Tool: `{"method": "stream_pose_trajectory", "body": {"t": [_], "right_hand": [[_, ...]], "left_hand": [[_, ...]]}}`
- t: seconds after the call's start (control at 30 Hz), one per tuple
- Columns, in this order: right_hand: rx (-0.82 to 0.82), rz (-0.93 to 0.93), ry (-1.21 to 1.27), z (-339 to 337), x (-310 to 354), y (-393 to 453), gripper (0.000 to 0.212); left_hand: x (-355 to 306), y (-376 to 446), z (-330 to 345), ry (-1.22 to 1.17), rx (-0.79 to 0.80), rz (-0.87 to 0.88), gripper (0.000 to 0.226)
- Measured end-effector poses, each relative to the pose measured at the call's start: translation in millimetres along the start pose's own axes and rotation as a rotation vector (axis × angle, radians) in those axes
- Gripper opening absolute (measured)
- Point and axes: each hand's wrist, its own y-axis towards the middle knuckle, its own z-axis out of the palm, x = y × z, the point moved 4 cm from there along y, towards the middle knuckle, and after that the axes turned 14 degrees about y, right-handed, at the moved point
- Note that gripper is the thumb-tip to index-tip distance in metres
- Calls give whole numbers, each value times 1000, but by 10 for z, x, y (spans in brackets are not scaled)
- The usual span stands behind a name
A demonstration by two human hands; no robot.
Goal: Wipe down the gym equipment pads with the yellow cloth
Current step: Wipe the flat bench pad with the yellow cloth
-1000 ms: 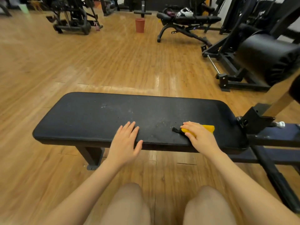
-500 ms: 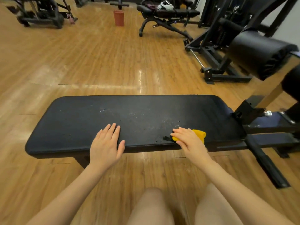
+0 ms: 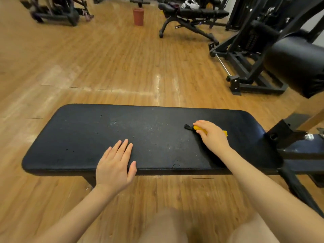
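Observation:
A long black bench pad (image 3: 157,137) lies across the view in front of my knees, its surface speckled with pale marks. My right hand (image 3: 213,135) presses the yellow cloth (image 3: 201,129) onto the right part of the pad, fingers curled over it; only the cloth's edges and a small black tab show past my fingers. My left hand (image 3: 114,163) rests flat on the pad's near edge, fingers straight and together, holding nothing.
A black roller pad (image 3: 294,65) juts in at the right above the bench's steel frame (image 3: 289,137). Behind it stands a black machine base (image 3: 245,74). Further back are another black bench (image 3: 192,13) and a red-brown bin (image 3: 138,16) on the wooden floor.
My right hand has slid the cloth away from the pad's near edge toward its middle. My left hand stays flat on the near edge. The camera has shifted slightly.

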Motion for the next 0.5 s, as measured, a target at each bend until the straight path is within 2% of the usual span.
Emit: {"method": "stream_pose_trajectory", "body": {"t": [0.27, 0.5], "right_hand": [[-10, 24, 20, -8, -143, 803, 33], [9, -14, -31, -28, -103, 936, 32]], "left_hand": [[5, 17, 32, 60, -33, -3, 56], [-2, 17, 20, 109, 14, -11, 56]]}}
